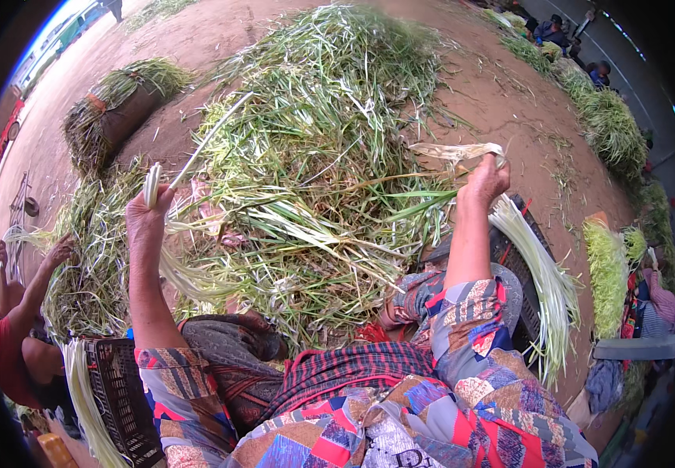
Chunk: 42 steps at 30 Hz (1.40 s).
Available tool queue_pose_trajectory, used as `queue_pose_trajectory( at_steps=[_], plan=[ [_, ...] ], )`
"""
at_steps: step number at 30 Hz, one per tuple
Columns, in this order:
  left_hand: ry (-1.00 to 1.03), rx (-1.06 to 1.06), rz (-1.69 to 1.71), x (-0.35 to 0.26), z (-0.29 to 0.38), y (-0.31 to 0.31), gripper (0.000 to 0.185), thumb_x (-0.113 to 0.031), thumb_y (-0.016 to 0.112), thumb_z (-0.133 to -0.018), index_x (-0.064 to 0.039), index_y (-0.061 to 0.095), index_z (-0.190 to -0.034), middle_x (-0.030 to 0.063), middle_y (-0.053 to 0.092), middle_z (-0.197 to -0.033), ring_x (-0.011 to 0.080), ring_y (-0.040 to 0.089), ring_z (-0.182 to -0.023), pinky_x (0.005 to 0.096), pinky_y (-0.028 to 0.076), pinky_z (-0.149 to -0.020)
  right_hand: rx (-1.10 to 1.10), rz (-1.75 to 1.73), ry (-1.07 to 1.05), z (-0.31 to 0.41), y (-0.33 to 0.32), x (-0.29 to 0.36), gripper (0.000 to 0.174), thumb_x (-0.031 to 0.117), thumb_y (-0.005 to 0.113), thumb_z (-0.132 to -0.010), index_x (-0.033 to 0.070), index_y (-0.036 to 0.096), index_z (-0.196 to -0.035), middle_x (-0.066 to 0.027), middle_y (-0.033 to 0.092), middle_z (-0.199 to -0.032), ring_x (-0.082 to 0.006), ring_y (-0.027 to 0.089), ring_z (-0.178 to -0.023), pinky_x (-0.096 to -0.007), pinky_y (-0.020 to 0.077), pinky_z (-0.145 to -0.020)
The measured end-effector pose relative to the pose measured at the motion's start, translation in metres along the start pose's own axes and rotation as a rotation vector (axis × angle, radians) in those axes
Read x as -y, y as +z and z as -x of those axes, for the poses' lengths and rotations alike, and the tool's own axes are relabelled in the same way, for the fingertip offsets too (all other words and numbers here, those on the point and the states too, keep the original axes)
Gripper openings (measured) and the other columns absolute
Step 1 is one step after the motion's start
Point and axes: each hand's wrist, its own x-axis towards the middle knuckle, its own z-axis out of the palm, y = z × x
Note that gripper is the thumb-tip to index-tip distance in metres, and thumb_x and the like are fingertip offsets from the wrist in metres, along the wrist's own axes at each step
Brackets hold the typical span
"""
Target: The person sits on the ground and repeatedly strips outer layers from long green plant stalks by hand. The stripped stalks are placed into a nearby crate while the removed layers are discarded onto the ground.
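My left hand (144,219) is closed around a small bunch of pale, leafy vegetable stalks (151,184). One long white stalk (212,140) slants up from that fist toward the pile, and limp pale leaves (188,278) trail below it. Pinched in my right hand (483,181) are a dry, papery strip of leaf (451,152) and some green leaf blades (425,202). Between and beyond my hands spreads a big heap of loose green and withered leaves (314,152). Several whitish stalks (326,228) lie across its near side.
Cleaned stalks (539,286) lie over a black plastic crate (524,225) at my right. Another dark crate (121,392) with stalks (83,392) stands lower left, near a co-worker in red (13,339). A tied bundle (115,111) rests on bare soil; people and more greens (606,123) line the right.
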Motion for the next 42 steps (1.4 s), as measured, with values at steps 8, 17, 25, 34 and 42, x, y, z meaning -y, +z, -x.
queue_pose_trajectory(
  at_steps=[8, 17, 25, 34, 42],
  plan=[
    [-0.050, 0.175, 0.030, -0.029, 0.023, 0.026, 0.014, -0.014, 0.069, -0.084, -0.006, 0.071, -0.096, -0.0016, 0.065, -0.077, 0.0069, 0.056, -0.071, 0.0219, 0.043, -0.066, 1.984, 0.413, 0.375, 0.169, 0.029, -0.032, 0.075, 0.011, 0.073, -0.072, 0.006, 0.038, -0.137, -0.0168, 0.054, -0.118, -0.0208, 0.058, -0.100, -0.0295, 0.0527, -0.081],
    [0.079, 0.348, -0.206, -0.030, 0.034, 0.069, 0.026, -0.020, 0.075, -0.079, -0.006, 0.069, -0.100, -0.0011, 0.066, -0.083, 0.0066, 0.056, -0.076, 0.0248, 0.044, -0.069, 0.971, -0.261, 0.379, 0.123, 0.061, -0.009, 0.019, 0.011, 0.066, -0.086, 0.004, 0.061, -0.103, -0.0027, 0.063, -0.085, -0.0073, 0.061, -0.070, -0.0201, 0.0509, -0.061],
    [-0.035, 0.462, -0.180, -0.054, 0.057, 0.105, 0.033, -0.031, 0.075, -0.079, -0.003, 0.067, -0.095, 0.0012, 0.062, -0.070, 0.0082, 0.055, -0.066, 0.0264, 0.043, -0.059, 1.537, -0.376, 0.677, 0.173, 0.059, -0.076, 0.026, 0.024, 0.066, -0.087, 0.002, 0.063, -0.099, -0.0065, 0.066, -0.087, -0.0128, 0.064, -0.077, -0.0244, 0.0531, -0.069],
    [0.049, 0.150, -0.379, -0.026, 0.031, 0.079, 0.034, -0.042, 0.065, -0.086, -0.009, 0.071, -0.089, 0.0012, 0.063, -0.069, 0.0095, 0.057, -0.066, 0.0280, 0.042, -0.061, 1.447, 1.222, 0.281, 0.205, -0.070, -0.241, 0.055, 0.029, 0.075, -0.074, 0.005, 0.050, -0.117, -0.0195, 0.059, -0.113, -0.0328, 0.057, -0.105, -0.0390, 0.0447, -0.090],
    [0.028, 0.120, -0.153, -0.038, 0.034, 0.085, 0.034, -0.037, 0.064, -0.088, -0.003, 0.063, -0.082, 0.0029, 0.056, -0.056, 0.0104, 0.053, -0.053, 0.0294, 0.041, -0.050, 1.217, 0.875, -0.128, 0.179, 0.002, -0.171, 0.021, 0.029, 0.056, -0.089, 0.011, 0.063, -0.098, -0.0197, 0.064, -0.078, -0.0389, 0.063, -0.076, -0.0481, 0.0485, -0.069]
  ],
)
